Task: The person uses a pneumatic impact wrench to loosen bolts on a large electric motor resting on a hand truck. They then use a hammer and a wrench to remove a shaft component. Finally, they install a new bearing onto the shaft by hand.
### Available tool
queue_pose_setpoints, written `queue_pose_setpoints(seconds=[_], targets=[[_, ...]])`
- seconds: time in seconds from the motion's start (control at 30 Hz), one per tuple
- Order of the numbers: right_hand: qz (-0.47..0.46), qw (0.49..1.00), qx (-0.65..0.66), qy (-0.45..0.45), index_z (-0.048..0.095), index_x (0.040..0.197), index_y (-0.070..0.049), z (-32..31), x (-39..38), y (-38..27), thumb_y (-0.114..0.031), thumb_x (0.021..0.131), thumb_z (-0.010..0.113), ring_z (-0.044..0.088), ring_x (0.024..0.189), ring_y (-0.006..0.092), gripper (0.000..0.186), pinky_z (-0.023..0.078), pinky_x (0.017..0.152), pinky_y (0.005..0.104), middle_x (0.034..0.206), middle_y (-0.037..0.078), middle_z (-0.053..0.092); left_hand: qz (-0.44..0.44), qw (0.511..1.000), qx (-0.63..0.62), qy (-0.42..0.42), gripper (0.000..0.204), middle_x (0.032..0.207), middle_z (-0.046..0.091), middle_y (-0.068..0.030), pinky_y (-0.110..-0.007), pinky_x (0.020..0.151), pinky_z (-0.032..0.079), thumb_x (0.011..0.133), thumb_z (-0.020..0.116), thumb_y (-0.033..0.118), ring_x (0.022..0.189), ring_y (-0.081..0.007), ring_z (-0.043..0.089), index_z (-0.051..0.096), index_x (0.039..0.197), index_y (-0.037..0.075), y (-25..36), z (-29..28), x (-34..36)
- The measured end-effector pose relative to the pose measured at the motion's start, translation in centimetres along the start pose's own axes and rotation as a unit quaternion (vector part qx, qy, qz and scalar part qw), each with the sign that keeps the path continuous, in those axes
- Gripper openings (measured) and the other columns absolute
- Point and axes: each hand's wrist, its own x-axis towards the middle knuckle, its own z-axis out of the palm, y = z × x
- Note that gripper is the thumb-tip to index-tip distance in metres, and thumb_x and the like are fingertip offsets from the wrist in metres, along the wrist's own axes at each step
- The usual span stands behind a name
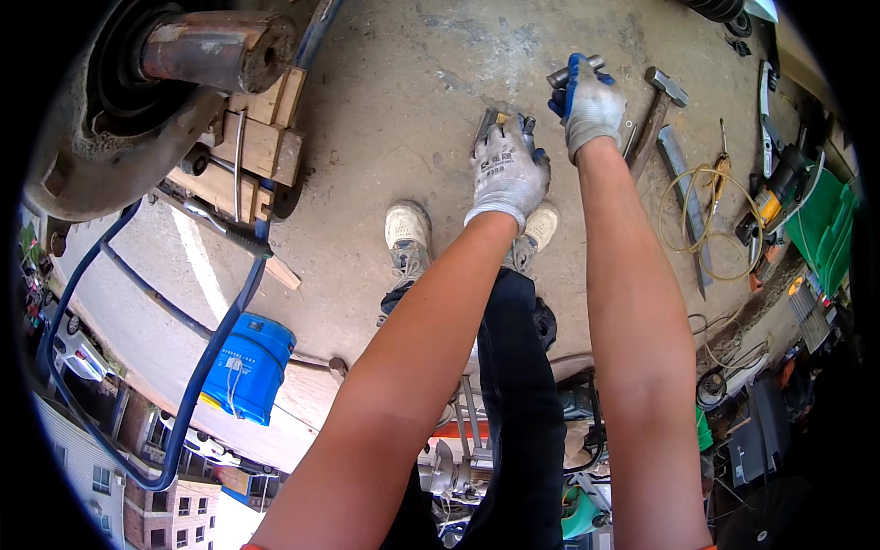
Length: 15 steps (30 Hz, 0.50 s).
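My left hand (509, 165), in a white glove with blue, is closed over a metal piece (492, 120) low over the concrete, in front of my shoes; its exact shape is mostly hidden. To the upper right, my right hand (590, 105), similarly gloved, grips a short metal cylinder (559, 77). Right of that hand lie a hammer (666, 87) with a wooden handle, a long flat steel bar (681, 183), a screwdriver-like tool (721, 170) and a yellowish hose (664, 213).
A heavy rusty assembly (128, 156) rests on wooden blocks (275, 147) at left, beside a blue tubular frame (240, 298) and a blue container (247, 367). A yellow power tool (765, 206) and green material (816, 229) lie far right. Parked vehicles (82, 348) show lower left.
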Motion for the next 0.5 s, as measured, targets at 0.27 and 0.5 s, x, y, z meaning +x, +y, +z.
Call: queue_pose_setpoints(seconds=[0.27, 0.5], targets=[[-0.037, 0.898, -0.346, -0.269, 0.058, 0.113, 0.001, -1.4, -7.5, -2.1, -0.030, 0.083, 0.068, 0.067, 0.078, 0.0254, 0.044, 0.053, 0.074, 0.0334, 0.082, 0.015, 0.068, -0.057, 0.643, -0.751, -0.136, 0.051, 0.136, 0.049, -0.0108, -0.035, 0.098, 0.046, 0.097, 0.055, 0.028, 0.116, -0.0234, 0.055, 0.038, 0.142, 0.011, -2.5, -9.0, -4.8], [-0.045, 0.839, -0.340, -0.423, 0.055, 0.120, -0.002, 0.0, -21.3, -1.9, -0.026, 0.083, 0.067, 0.066, 0.095, 0.0273, 0.045, 0.051, 0.083, 0.0347, 0.104, 0.019, 0.065, -0.213, 0.773, -0.587, 0.114, 0.040, 0.118, 0.060, -0.0159, -0.043, 0.082, 0.058, 0.097, 0.053, 0.023, 0.101, -0.0337, 0.064, 0.044, 0.131, 0.005, -12.5, -20.6, -13.3]])
